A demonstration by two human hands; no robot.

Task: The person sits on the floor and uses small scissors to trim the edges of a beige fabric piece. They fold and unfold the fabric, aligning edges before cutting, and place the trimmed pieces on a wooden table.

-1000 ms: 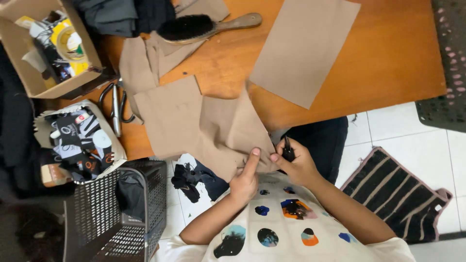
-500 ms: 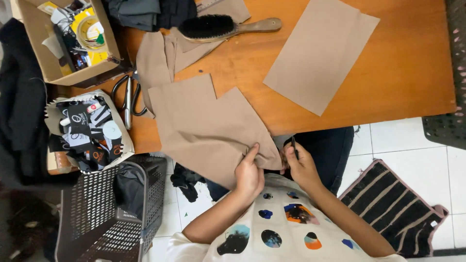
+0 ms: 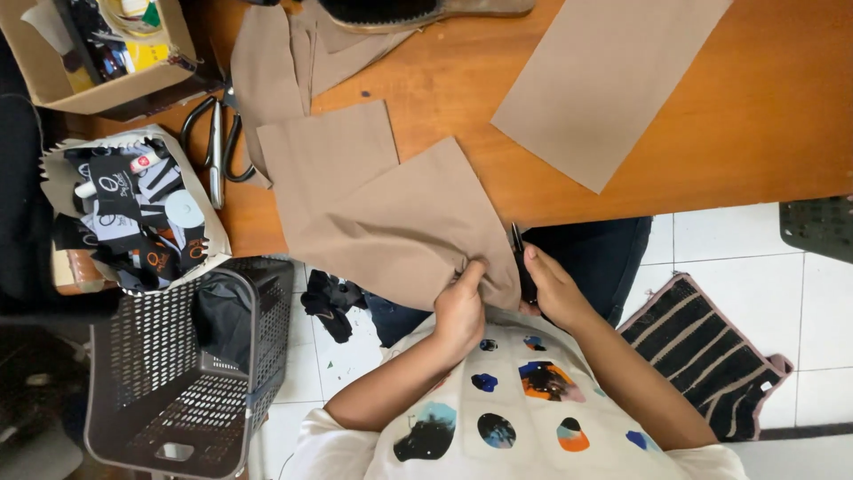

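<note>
A folded piece of tan fabric (image 3: 391, 213) hangs over the near edge of the orange wooden table (image 3: 737, 124). My left hand (image 3: 459, 307) pinches its bunched lower edge. Just to the right, my right hand (image 3: 553, 289) holds small black scissors (image 3: 518, 244) with the blades pointing up against the fabric's right edge. Both hands sit close together above my lap.
A flat tan sheet (image 3: 604, 80) lies at the table's right. Large black scissors (image 3: 213, 142) and a brush (image 3: 400, 11) lie at the back left. A cardboard box (image 3: 98, 84), a bag of black scraps (image 3: 133, 213) and a dark plastic basket (image 3: 178, 364) stand left. A striped mat (image 3: 711, 356) covers the tiled floor.
The view has shifted downward and closer. My left hand has gathered the fabric's lower edge into a tighter bunch, and my right hand has brought the small scissors up to the fabric's edge.
</note>
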